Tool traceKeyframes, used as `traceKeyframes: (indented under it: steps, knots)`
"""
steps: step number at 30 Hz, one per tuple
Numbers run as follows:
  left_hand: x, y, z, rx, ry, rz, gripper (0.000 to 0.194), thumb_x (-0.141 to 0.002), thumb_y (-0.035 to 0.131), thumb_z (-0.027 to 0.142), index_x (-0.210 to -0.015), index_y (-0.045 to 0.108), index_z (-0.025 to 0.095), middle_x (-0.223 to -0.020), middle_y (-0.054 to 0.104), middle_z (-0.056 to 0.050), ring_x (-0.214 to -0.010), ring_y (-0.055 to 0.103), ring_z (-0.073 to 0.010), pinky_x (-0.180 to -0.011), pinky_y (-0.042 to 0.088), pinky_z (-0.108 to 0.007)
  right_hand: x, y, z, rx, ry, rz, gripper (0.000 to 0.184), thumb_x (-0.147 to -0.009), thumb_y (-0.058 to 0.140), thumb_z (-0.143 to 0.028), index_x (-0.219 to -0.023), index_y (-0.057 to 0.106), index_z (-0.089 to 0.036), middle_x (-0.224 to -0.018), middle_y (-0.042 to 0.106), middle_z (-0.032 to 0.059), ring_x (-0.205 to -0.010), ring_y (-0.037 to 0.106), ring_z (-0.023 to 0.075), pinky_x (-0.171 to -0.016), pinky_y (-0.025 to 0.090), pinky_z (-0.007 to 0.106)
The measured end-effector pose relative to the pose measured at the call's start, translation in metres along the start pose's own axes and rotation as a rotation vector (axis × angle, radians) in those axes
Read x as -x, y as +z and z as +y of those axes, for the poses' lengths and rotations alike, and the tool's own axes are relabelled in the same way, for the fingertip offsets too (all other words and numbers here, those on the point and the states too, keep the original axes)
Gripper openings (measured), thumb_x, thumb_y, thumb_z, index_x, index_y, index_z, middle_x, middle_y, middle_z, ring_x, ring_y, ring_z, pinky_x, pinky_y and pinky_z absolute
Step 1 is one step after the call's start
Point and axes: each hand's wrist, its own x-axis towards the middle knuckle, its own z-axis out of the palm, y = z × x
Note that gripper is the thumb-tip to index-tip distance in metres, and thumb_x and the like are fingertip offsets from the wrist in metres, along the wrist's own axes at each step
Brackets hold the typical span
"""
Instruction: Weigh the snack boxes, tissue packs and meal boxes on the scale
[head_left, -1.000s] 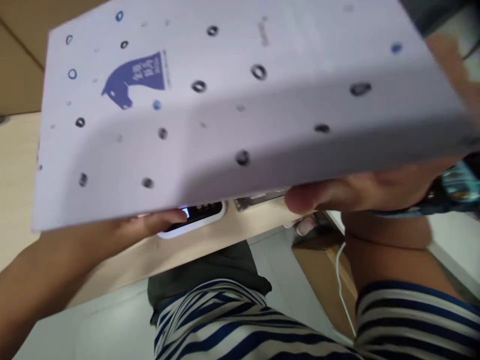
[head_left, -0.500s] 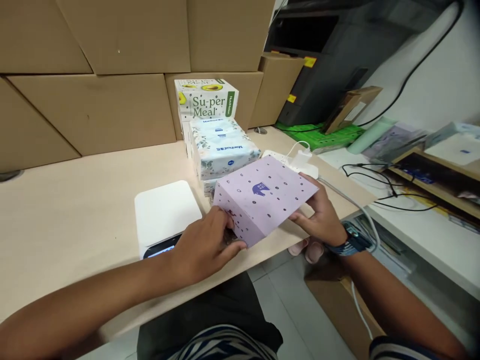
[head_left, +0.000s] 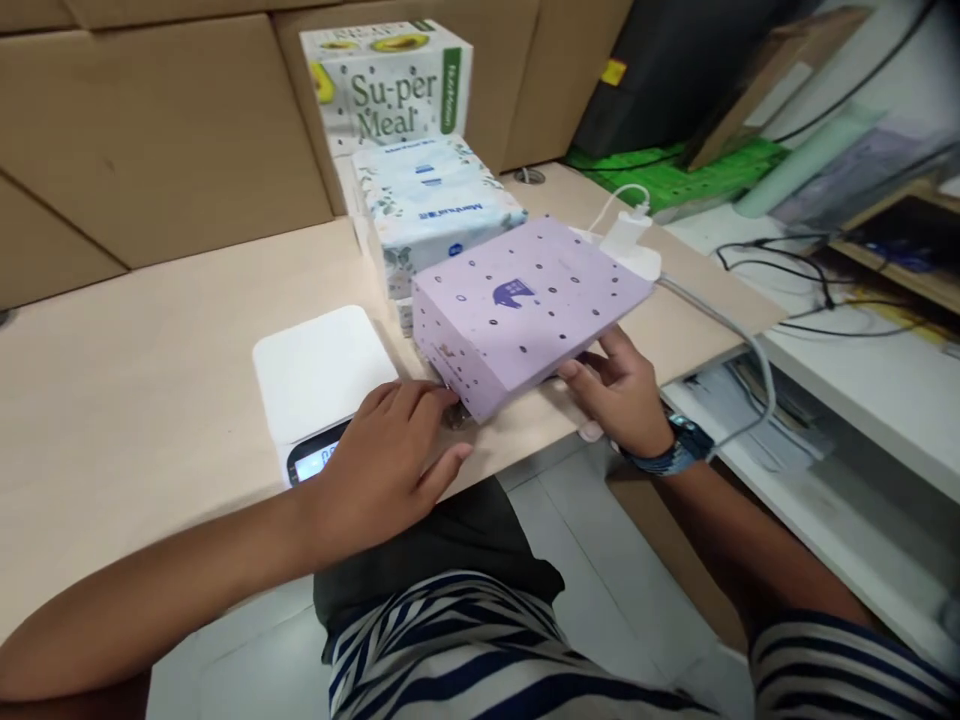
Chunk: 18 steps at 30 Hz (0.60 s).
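So the right hand (head_left: 619, 395) has hold of the purple box (head_left: 536, 300) by its near edge, over toward the right, thumb showing at the lower edge and some of the fingers hidden underneath. There's a watch (head_left: 686, 440) on that wrist. The left hand (head_left: 390, 450) is loosely curved with the thumb sticking out away from the other fingers, fingertips right up at the box's lower left near corner. Can't tell whether they're actually pinching anything, since the tips are partly hidden by the corner

The box itself is over the near part of the wooden table (head_left: 135, 420), set at an angle, top face up with dark ring spots and a blue-purple horse-like logo. Something shiny and see-through (head_left: 456, 415) pokes out under that same corner, too small to make out

Just left of the box is a white kitchen scale (head_left: 326, 365), its lit display partly covered by the left hand. Straight behind the box are some tissue packs (head_left: 439, 195) stacked up, and behind those a Su-per Meal carton (head_left: 394, 95) with avocados on it

On the far right of the table there's a white plug (head_left: 626, 232) with a thin white cable, plus a thicker grey cable (head_left: 739, 325) looping off the edge. Big cardboard boxes (head_left: 202, 140) line the far side, and black cables (head_left: 814, 280) lie tangled on the white surface (head_left: 862, 375) to the right
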Motion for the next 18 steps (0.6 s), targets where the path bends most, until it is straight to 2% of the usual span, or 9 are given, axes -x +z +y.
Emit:
traceKeyframes:
  steps: [3,5,7,10,13,15,16,18]
  knots:
    - [0.002,-0.003,0.008,-0.086,0.041,-0.072,0.036,-0.114,0.052,0.040,-0.134,0.062,0.011,-0.120,0.081,-0.019,-0.113,0.081,-0.0379,-0.107,0.065,-0.067,0.008,0.001,-0.004,0.045,-0.018,0.061,0.062,-0.095,0.080,-0.066,-0.148,0.071,-0.036,-0.171,0.054,0.0127,-0.159,0.056,0.0403,-0.122,0.061,0.064]
    - [0.002,-0.008,0.009,-0.079,0.023,-0.090,0.039,-0.115,0.050,0.043,-0.135,0.063,0.012,-0.122,0.080,-0.019,-0.112,0.081,-0.0380,-0.101,0.067,-0.064,0.012,-0.005,-0.002,0.047,-0.005,0.055,0.063,-0.093,0.083,-0.066,-0.148,0.072,-0.038,-0.172,0.052,0.0118,-0.162,0.053,0.0412,-0.124,0.058,0.067]
    - [0.002,-0.014,0.007,0.011,-0.055,-0.072,0.045,-0.115,0.050,0.048,-0.142,0.059,0.015,-0.135,0.076,-0.021,-0.122,0.079,-0.0384,-0.103,0.068,-0.063,0.013,-0.013,0.002,-0.020,0.027,0.031,0.066,-0.093,0.082,-0.068,-0.151,0.070,-0.039,-0.170,0.056,0.0110,-0.160,0.056,0.0401,-0.123,0.060,0.066]
    - [0.006,-0.020,0.005,0.293,-0.245,-0.056,0.065,-0.113,0.049,0.061,-0.165,0.039,0.023,-0.165,0.059,-0.021,-0.151,0.065,-0.0389,-0.119,0.063,-0.064,0.008,-0.022,0.010,-0.194,0.077,0.009,0.071,-0.096,0.075,-0.072,-0.160,0.060,-0.043,-0.175,0.055,0.0074,-0.164,0.053,0.0366,-0.125,0.059,0.062]
    - [0.007,-0.018,0.009,0.583,-0.435,-0.177,0.095,-0.108,0.051,0.074,-0.179,0.003,0.034,-0.191,0.019,-0.017,-0.175,0.034,-0.0425,-0.135,0.047,-0.071,-0.001,-0.019,0.008,-0.317,0.094,0.015,0.076,-0.099,0.064,-0.080,-0.167,0.050,-0.047,-0.180,0.051,0.0041,-0.167,0.050,0.0352,-0.127,0.057,0.063]
    - [0.005,-0.015,0.015,0.726,-0.482,-0.267,0.112,-0.103,0.053,0.081,-0.179,-0.017,0.036,-0.195,-0.007,-0.013,-0.180,0.017,-0.0453,-0.141,0.034,-0.075,-0.005,-0.010,-0.005,-0.329,0.069,-0.007,0.082,-0.099,0.058,-0.084,-0.170,0.047,-0.045,-0.181,0.050,0.0058,-0.166,0.050,0.0365,-0.131,0.052,0.066]
    - [0.004,-0.014,0.019,0.779,-0.469,-0.276,0.118,-0.102,0.055,0.083,-0.178,-0.022,0.036,-0.194,-0.011,-0.014,-0.180,0.014,-0.0463,-0.141,0.031,-0.075,-0.005,-0.005,-0.017,-0.308,0.029,-0.020,0.086,-0.099,0.058,-0.085,-0.172,0.045,-0.041,-0.181,0.049,0.0076,-0.167,0.049,0.0375,-0.135,0.047,0.067]
    - [0.006,-0.016,0.029,0.823,-0.382,-0.181,0.121,-0.100,0.058,0.083,-0.178,-0.021,0.034,-0.194,-0.001,-0.018,-0.179,0.018,-0.0471,-0.141,0.032,-0.075,-0.004,0.004,-0.046,-0.228,-0.101,-0.051,0.095,-0.098,0.058,-0.085,-0.177,0.037,-0.035,-0.184,0.043,0.0109,-0.171,0.042,0.0390,-0.141,0.036,0.068]
